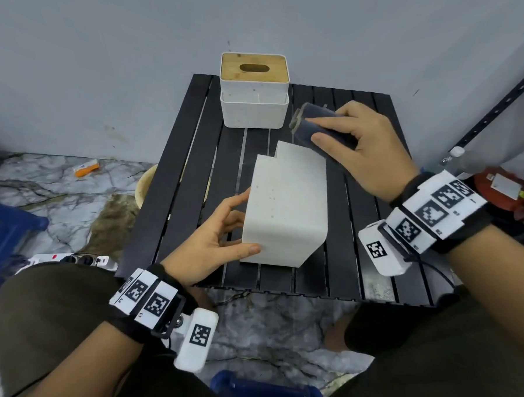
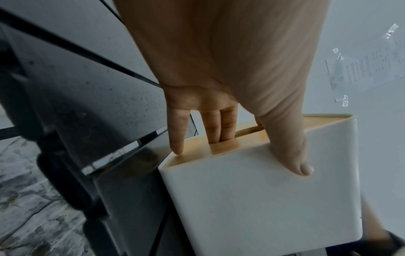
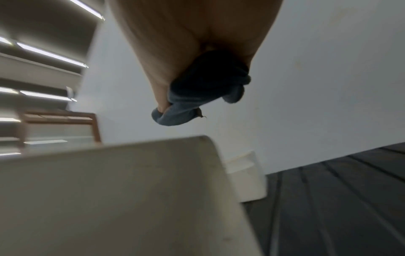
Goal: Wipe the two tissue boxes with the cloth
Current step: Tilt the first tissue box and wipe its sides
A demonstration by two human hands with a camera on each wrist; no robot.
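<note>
One white tissue box (image 1: 287, 208) lies tipped on its side in the middle of the black slatted table (image 1: 357, 264). My left hand (image 1: 236, 222) grips its near left end. In the left wrist view the thumb presses on the white face (image 2: 263, 199) and two fingers hook into the slot of its wooden lid (image 2: 223, 147). My right hand (image 1: 313, 129) holds a folded dark blue cloth (image 1: 318, 111) just above the box's far end; in the right wrist view the cloth (image 3: 197, 97) hangs over the box (image 3: 109, 190). The second tissue box (image 1: 253, 106) stands upright at the table's back edge.
A grey wall rises close behind the table. On the floor to the left are a cream bowl (image 1: 143, 186), a power strip (image 1: 69, 259) and a blue stool (image 1: 7, 224). A metal rack (image 1: 502, 98) and a red object (image 1: 498, 192) stand on the right.
</note>
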